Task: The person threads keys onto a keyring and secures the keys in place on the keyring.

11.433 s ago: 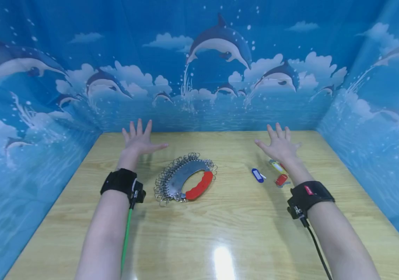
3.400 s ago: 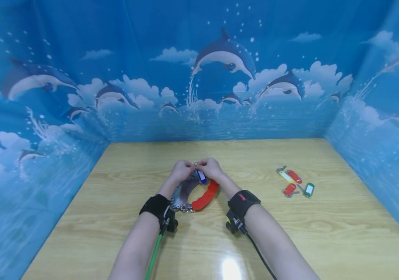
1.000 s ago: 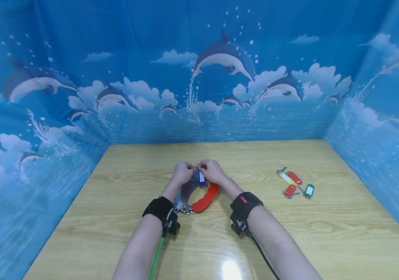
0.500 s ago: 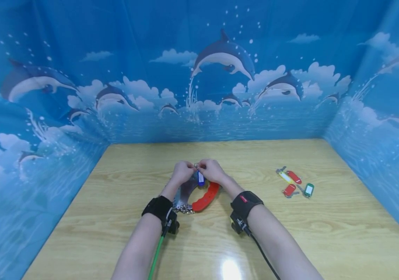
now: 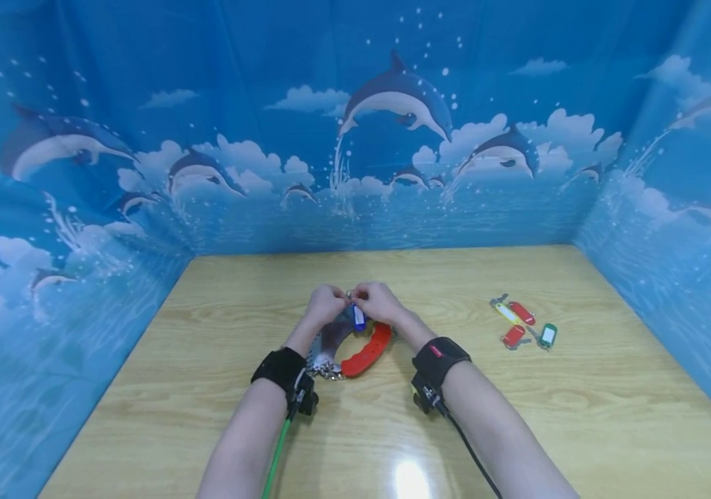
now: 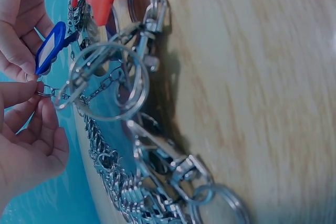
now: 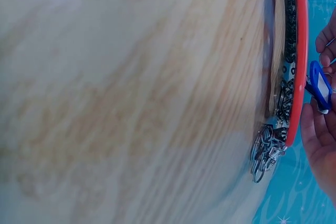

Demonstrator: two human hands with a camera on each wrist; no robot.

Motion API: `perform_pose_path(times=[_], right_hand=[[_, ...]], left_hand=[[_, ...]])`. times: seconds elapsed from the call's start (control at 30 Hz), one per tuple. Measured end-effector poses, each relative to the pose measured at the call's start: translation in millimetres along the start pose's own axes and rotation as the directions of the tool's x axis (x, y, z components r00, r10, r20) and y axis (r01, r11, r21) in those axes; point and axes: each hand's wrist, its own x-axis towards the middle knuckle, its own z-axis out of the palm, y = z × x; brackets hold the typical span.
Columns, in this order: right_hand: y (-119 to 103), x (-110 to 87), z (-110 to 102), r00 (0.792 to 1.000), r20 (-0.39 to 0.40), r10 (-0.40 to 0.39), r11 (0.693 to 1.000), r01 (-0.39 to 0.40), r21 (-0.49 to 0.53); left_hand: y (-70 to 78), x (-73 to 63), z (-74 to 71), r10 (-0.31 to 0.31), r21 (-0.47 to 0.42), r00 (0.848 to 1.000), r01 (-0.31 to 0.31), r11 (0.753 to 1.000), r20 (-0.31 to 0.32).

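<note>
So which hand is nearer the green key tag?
The right one. The right hand, at the blue key tag, is left of the green key tag; the left hand is farther left, beyond the right hand.

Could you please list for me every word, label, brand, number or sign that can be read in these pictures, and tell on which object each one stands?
No text can be read.
Red label on the right wrist strap: too small to read.
Blue key tag: no writing distinguishable on its white label.
Green key tag, yellow key tag, two red key tags: too small to read.
</note>
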Motion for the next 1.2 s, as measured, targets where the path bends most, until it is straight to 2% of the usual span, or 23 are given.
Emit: perform_pose_path(times=[0.13, 0.47, 0.67, 0.77, 1.0, 1.2], right_hand=[[1.8, 2.7, -0.9, 1.000, 0.002, -0.009, 1.000, 0.009, 0.019], [3.2, 2.0, -2.7, 1.000, 0.001, -0.021, 1.000, 0.021, 0.008], [1.9, 1.9, -4.2, 1.000, 0.000, -0.010, 1.000, 0.010, -0.008], [2.4, 3.1, -2.7, 1.000, -0.010, -0.004, 1.000, 0.004, -0.016], [3.3, 4.2, 2.2, 0.997, -0.068, 0.038, 0.999, -0.039, -0.012], [0.5, 3.9, 5.1, 0.996, -0.081, 0.048, 0.999, -0.047, 0.013]], left_hand=[[1.8, 1.0, -2.2, 0.010, 0.006, 1.000, -0.010, 1.000, 0.000], [6.0, -0.2, -5.1, -0.019, 0.014, 0.999, 0.018, 1.000, 0.034], [8.4, 0.1, -7.0, -0.033, 0.033, 0.999, 0.032, 0.999, 0.032], [6.2, 0.1, -7.2, -0.011, 0.048, 1.000, 0.011, 0.999, 0.015], [-2.9, -0.7, -6.3, 0.105, 0.088, 0.995, -0.104, 0.991, 0.001], [-2.1, -3.8, -6.2, 0.132, 0.071, 0.991, -0.133, 0.989, 0.011]])
